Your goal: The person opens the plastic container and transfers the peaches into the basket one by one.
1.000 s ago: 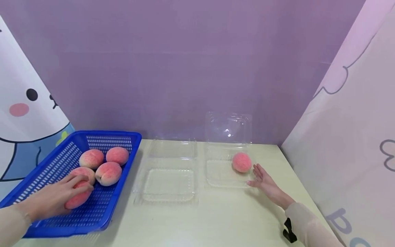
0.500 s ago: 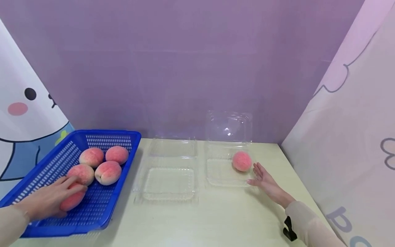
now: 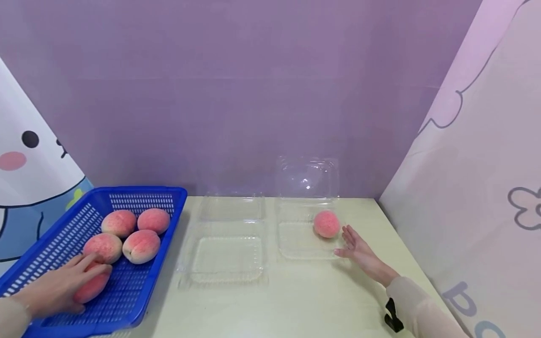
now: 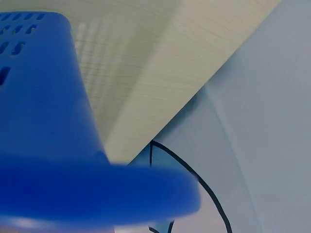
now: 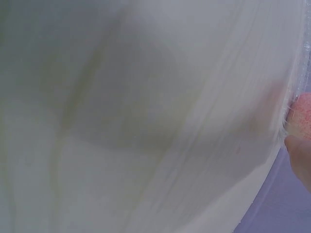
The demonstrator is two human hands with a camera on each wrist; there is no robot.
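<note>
In the head view, my left hand reaches into the blue plastic basket and curls its fingers over a peach at the near end. Several other peaches lie together farther back in the basket. My right hand, fingers extended and thumb apart, is at the right side of a clear plastic clamshell box with its lid raised. One pink peach sits in that box, close to the fingertips. The right wrist view shows part of this peach beside a finger.
Another clear clamshell box, lid folded back, stands between the basket and the right-hand box. All rest on a pale wood-look table. A purple backdrop rises behind, with printed cloth panels at both sides.
Within the basket, my left hand has drawn back slightly toward the near left, the peach under its fingers moving along. My right hand keeps its place by the box. The head view has shifted a little.
</note>
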